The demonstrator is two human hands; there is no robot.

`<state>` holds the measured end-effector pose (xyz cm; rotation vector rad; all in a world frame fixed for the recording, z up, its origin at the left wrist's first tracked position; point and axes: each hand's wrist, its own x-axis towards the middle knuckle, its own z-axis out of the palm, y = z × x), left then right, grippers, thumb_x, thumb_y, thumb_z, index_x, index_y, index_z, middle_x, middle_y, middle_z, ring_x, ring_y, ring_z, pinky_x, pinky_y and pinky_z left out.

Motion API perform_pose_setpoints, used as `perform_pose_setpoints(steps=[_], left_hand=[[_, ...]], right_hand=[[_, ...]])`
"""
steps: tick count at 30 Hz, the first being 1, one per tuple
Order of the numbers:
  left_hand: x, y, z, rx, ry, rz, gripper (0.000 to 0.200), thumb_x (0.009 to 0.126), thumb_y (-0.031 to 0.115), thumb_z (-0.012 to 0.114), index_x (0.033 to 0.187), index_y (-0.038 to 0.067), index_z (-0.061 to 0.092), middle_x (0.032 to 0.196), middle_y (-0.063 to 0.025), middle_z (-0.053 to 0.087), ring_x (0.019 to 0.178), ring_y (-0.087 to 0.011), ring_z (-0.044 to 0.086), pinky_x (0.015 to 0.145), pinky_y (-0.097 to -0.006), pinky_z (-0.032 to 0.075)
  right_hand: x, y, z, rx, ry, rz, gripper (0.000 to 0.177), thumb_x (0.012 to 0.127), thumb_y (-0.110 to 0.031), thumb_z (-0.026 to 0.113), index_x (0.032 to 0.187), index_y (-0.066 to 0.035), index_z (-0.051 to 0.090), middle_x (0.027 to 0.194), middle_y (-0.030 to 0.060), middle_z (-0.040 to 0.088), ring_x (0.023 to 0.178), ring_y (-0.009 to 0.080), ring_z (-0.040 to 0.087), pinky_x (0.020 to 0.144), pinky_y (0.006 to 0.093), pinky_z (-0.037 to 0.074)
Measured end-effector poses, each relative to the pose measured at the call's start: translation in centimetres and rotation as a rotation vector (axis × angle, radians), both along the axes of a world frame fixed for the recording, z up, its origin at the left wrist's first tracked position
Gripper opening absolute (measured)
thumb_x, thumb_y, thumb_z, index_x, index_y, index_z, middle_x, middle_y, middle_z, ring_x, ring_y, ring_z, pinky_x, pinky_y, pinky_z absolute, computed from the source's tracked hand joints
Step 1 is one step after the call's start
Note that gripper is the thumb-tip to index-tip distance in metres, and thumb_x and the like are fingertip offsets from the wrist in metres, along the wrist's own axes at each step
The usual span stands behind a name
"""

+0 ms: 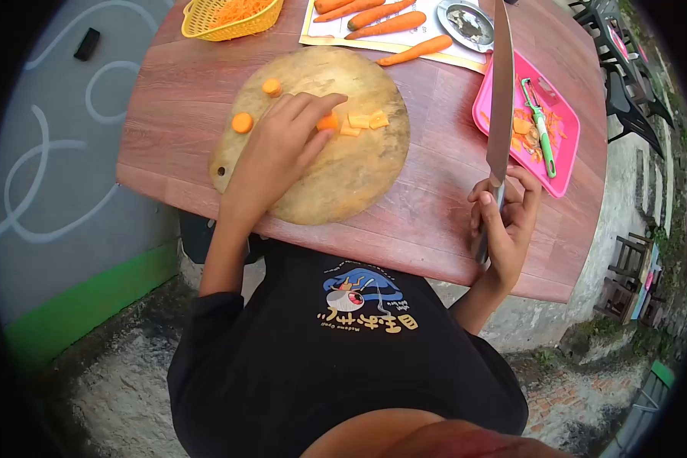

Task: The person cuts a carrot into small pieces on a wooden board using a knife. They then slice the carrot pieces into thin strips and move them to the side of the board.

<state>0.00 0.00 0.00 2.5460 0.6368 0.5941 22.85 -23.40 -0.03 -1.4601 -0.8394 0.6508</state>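
Head view: wooden bench (pixel 435 206), seen from above; round wooden chopping board (pixel 343 179) near the wearer's edge.
Left hand (pixel 278 141): over the board, fingers bent; thumb and forefinger stand either side of a carrot piece (pixel 327 120). Whether they pinch it, I can't make out.
Right hand (pixel 515 221): closed round the handle of a long kitchen knife (pixel 501 99); blade points up and away from the body, off the board.
Cut carrot: two carrot rounds (pixel 242 123) on the board, one left of the left hand, one just beyond it; small flat-sided carrot chunks (pixel 359 120) right of its fingertips.
Whole carrots (pixel 387 25): on a printed sheet (pixel 311 32) beyond the board, near a round metal dish (pixel 466 24).
Pink tray (pixel 569 149): right of the board; holds a green-and-white peeler (pixel 544 141) and orange scraps (pixel 521 124). Blade crosses in front of its left side.
Yellow basket (pixel 221 33): beyond the board; holds grated carrot (pixel 244 10).
Step, judged: placing carrot by hand, knife held aside.
Good practice: settle each piece on a flat cut face so it cannot roll; clear finished chunks from the cutting line.
Guard: before lowering the blade, curl fingertips, tuck the thumb behind, let knuckles guide it.
Likely fault: extended forefinger would lie exposed; rounds may skid if held loosely.
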Motion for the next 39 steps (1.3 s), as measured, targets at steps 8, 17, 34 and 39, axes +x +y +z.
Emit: perform_pose_setpoints(steps=[8, 17, 34, 39], left_hand=[[-0.6, -0.6, -0.5, -0.009, -0.069, 0.020, 0.030, 0.086, 0.006, 0.075, 0.115, 0.004, 0.070, 0.106, -0.0118, 0.069, 0.100, -0.0293, 0.065, 0.088, -0.0390, 0.052], [-1.3, -1.8, -1.3, 0.063, -0.061, 0.064, 0.015, 0.084, 0.001, 0.075, 0.099, 0.001, 0.073, 0.103, -0.0087, 0.070, 0.093, -0.0263, 0.065, 0.082, -0.0352, 0.052], [-2.4, -3.1, -1.6, 0.083, 0.000, 0.175, 0.018, 0.088, 0.004, 0.076, 0.106, 0.003, 0.073, 0.104, -0.0072, 0.070, 0.083, -0.0168, 0.065, 0.073, -0.0297, 0.053], [0.3, -1.5, -2.2, 0.069, -0.070, 0.120, 0.018, 0.088, 0.005, 0.076, 0.106, 0.003, 0.072, 0.102, -0.0076, 0.070, 0.084, -0.0180, 0.066, 0.073, -0.0304, 0.053]], right_hand=[[-1.9, 0.7, 0.8, -0.024, 0.158, 0.056, 0.056, 0.104, -0.004, 0.052, 0.151, -0.012, 0.021, 0.086, 0.0122, 0.062, 0.053, 0.0089, 0.050, 0.048, 0.0227, 0.043], [-6.9, -0.5, -0.1, -0.132, 0.460, 0.444, 0.061, 0.102, 0.002, 0.046, 0.155, -0.008, 0.016, 0.082, 0.0071, 0.055, 0.058, 0.0080, 0.049, 0.055, 0.0222, 0.043], [-7.8, -4.5, -1.1, -0.207, 0.446, 0.371, 0.058, 0.101, 0.002, 0.049, 0.153, -0.005, 0.025, 0.075, 0.0000, 0.055, 0.055, 0.0035, 0.046, 0.052, 0.0216, 0.035], [-6.5, -3.9, -0.6, -0.121, 0.391, 0.250, 0.058, 0.102, 0.000, 0.048, 0.153, -0.007, 0.022, 0.072, 0.0024, 0.056, 0.052, 0.0048, 0.046, 0.050, 0.0211, 0.037]])
